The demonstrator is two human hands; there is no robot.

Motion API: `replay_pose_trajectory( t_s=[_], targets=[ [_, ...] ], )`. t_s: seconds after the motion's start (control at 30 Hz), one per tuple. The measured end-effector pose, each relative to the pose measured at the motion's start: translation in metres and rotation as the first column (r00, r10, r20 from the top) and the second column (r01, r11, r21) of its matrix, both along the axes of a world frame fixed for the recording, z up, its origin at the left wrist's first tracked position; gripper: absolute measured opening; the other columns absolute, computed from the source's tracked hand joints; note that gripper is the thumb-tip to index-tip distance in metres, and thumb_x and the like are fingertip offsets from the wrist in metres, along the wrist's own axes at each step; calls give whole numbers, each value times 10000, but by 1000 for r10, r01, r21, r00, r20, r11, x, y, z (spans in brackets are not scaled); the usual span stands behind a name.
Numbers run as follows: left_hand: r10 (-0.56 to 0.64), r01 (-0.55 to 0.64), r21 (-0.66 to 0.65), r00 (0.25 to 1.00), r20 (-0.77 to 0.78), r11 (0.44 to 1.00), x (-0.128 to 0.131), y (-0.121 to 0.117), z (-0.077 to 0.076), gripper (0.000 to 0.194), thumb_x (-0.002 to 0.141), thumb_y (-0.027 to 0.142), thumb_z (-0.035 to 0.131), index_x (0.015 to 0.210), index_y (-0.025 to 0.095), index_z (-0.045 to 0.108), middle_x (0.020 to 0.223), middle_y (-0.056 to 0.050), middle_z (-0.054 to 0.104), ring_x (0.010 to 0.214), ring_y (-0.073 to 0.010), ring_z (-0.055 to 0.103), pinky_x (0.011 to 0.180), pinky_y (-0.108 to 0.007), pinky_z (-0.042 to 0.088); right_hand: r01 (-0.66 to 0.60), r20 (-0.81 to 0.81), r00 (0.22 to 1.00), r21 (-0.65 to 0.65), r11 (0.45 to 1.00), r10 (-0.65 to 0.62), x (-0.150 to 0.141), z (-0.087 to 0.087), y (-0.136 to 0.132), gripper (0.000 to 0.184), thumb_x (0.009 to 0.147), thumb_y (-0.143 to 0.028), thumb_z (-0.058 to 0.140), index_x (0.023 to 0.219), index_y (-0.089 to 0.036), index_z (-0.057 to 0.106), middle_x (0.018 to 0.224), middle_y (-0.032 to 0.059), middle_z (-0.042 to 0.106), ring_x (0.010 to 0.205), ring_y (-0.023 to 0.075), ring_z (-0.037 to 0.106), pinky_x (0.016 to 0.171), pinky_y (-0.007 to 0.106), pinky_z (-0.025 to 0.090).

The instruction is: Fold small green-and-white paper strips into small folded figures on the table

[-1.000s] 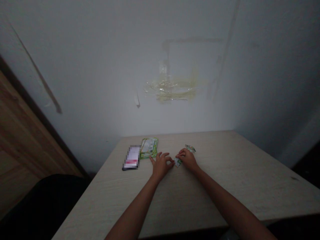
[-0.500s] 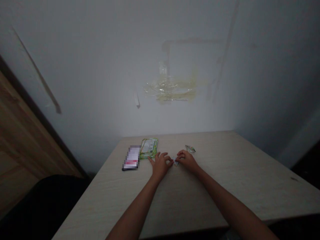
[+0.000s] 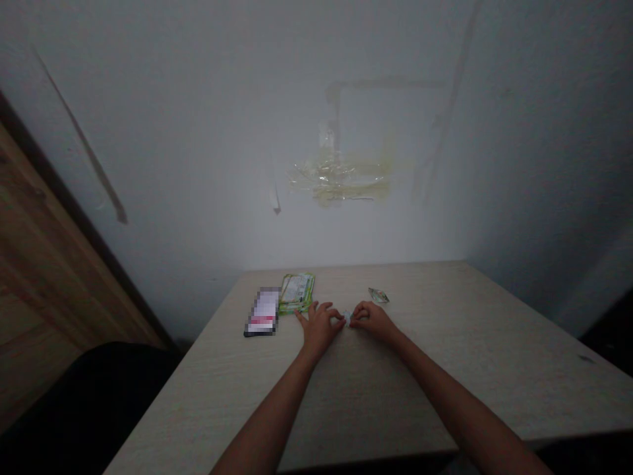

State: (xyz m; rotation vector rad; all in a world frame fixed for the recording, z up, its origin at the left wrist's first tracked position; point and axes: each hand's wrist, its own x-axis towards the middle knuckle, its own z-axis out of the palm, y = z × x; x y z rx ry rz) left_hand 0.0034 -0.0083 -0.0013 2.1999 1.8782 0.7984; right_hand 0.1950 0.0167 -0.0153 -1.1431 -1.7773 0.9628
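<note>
Both hands rest on a pale wooden table (image 3: 376, 389) near its far edge. My left hand (image 3: 319, 325) and my right hand (image 3: 373, 318) meet over a small folded piece of paper (image 3: 347, 318), pinching it between thumbs and fingertips. The other fingers of the left hand lie spread on the table. A second small folded green-and-white paper piece (image 3: 378, 295) lies just beyond my right hand. A stack of green-and-white printed sheets (image 3: 297, 293) lies just past my left hand.
A phone with a lit screen (image 3: 262, 312) lies left of the green sheets. A white wall with old tape marks (image 3: 341, 181) rises behind the table. A wooden panel (image 3: 44, 277) stands at the left, and a dark shape (image 3: 84, 409) sits below it.
The small paper has become more compact between my fingertips, and my right hand has slid slightly toward the left hand. The other items have not moved.
</note>
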Motion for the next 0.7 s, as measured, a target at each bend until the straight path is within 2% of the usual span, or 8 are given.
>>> replay_pose_trajectory(
  t_s=[0.27,0.4,0.47,0.57,0.63,0.7],
  targets=[
    [8,-8,8,1000,1,1000,0,0,-2,126,778,443,670,865,366,718,1292,27,602,1355,-317,327,1048,-739,-49,-17,-35,999,-74,997,14,0,2,-5,293,610,-315,773,780,-205,561,746,17,702,751,202,697,717,316,520],
    [-2,2,15,1000,16,1000,-1,2,-3,106,781,442,669,849,381,721,1296,41,599,1346,-308,337,1038,-749,-61,-48,-87,995,-87,995,40,2,-2,-2,327,618,-343,775,836,-201,576,739,16,709,756,211,698,754,338,522],
    [-2,2,17,1000,23,1000,-1,2,-3,102,783,443,667,846,388,725,1302,40,594,1342,-304,342,1037,-749,-61,-7,-85,996,-11,1000,6,4,-4,1,301,676,-365,732,886,-195,599,789,30,714,802,215,693,805,361,514],
    [5,-5,5,1000,23,1000,-1,2,-2,111,788,442,659,850,390,734,1335,21,568,1350,-304,331,1046,-742,-46,127,29,990,210,969,-136,5,-6,4,259,734,-366,688,922,-190,660,953,73,707,970,239,643,941,419,450],
    [11,-11,-5,1000,20,1000,-1,1,0,121,790,439,655,858,386,740,1354,13,552,1359,-304,317,1064,-723,-39,152,142,968,328,933,-207,4,-9,4,296,709,-351,727,959,-197,693,1047,92,691,1074,263,586,1023,461,377],
    [13,-13,-8,1000,21,1000,0,-1,1,125,794,426,652,865,381,743,1361,12,544,1365,-299,307,1080,-704,-36,137,228,944,381,914,-237,2,-12,4,341,681,-350,766,980,-194,709,1109,116,668,1130,284,542,1036,475,359]
  ],
)
